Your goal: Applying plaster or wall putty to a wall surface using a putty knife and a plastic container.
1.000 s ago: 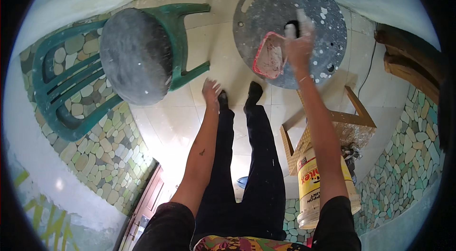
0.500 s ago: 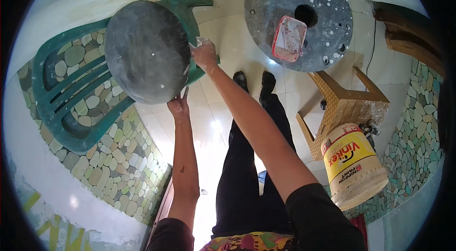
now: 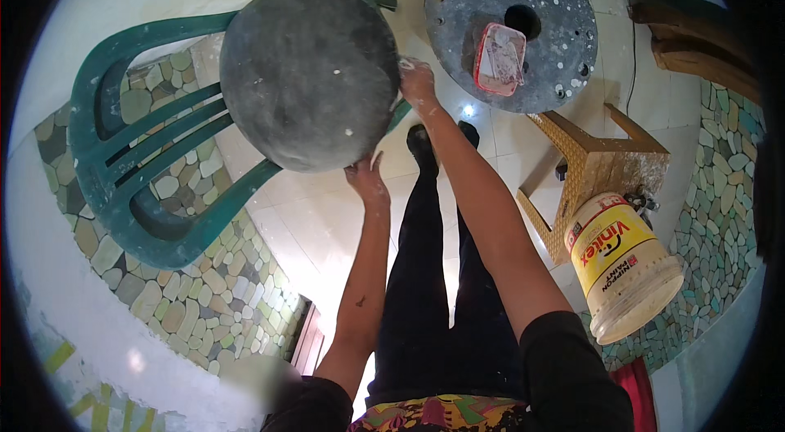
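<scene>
A large dark grey round piece [image 3: 307, 76] with a smooth, slightly domed face and a few white specks is between my hands, over the seat side of a green plastic chair [image 3: 114, 207]. My left hand [image 3: 368, 181] grips its lower edge, with some fingers hidden beneath it and one finger sticking out. At its right edge my right hand [image 3: 418, 82] holds the rim, with white residue on the fingers. The piece covers most of the chair's seat. I cannot tell whether it rests on the chair or is lifted.
A grey round slab [image 3: 458, 31] with holes stands at the back right, carrying a red-rimmed tray [image 3: 500, 60] of whitish paste. Nearer are a tan plastic stool [image 3: 609, 156] on its side and a paint bucket [image 3: 621, 264]. Brown wood [image 3: 695, 44] juts in at far right.
The grey round piece has moved right and slightly away from me, with both hands still on it. More of the chair's backrest shows on the left.
</scene>
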A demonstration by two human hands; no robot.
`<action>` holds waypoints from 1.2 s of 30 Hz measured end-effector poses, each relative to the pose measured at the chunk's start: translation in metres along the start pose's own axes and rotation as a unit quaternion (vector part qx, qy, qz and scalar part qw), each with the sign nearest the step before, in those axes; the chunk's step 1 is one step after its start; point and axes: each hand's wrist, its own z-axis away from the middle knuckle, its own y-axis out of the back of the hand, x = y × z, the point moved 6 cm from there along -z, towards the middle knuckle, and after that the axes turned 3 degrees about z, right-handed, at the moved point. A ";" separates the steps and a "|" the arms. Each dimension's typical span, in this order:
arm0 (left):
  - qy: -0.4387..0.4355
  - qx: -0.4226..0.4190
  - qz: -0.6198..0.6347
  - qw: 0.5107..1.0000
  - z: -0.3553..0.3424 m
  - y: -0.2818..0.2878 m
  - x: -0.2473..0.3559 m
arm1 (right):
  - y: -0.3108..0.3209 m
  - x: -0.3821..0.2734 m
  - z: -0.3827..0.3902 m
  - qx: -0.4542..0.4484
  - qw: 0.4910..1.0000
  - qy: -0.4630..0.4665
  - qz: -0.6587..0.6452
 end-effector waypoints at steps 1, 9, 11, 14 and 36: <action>0.004 0.000 -0.002 1.000 0.011 -0.004 -0.001 | 0.010 0.006 0.009 0.000 1.000 -0.004 0.002; 0.075 -0.055 -0.092 0.991 0.040 0.000 -0.018 | 0.082 -0.018 0.037 0.036 0.985 0.110 0.125; 0.099 -0.068 -0.136 0.983 0.043 0.001 -0.025 | 0.107 -0.027 0.048 0.071 0.990 0.096 0.070; 0.256 -0.194 -0.212 0.923 0.065 -0.038 -0.061 | 0.171 0.004 0.057 0.164 0.986 0.000 0.028; 0.090 -0.289 -0.150 0.941 0.067 -0.228 -0.035 | 0.262 0.002 0.111 0.100 0.981 -0.165 -0.010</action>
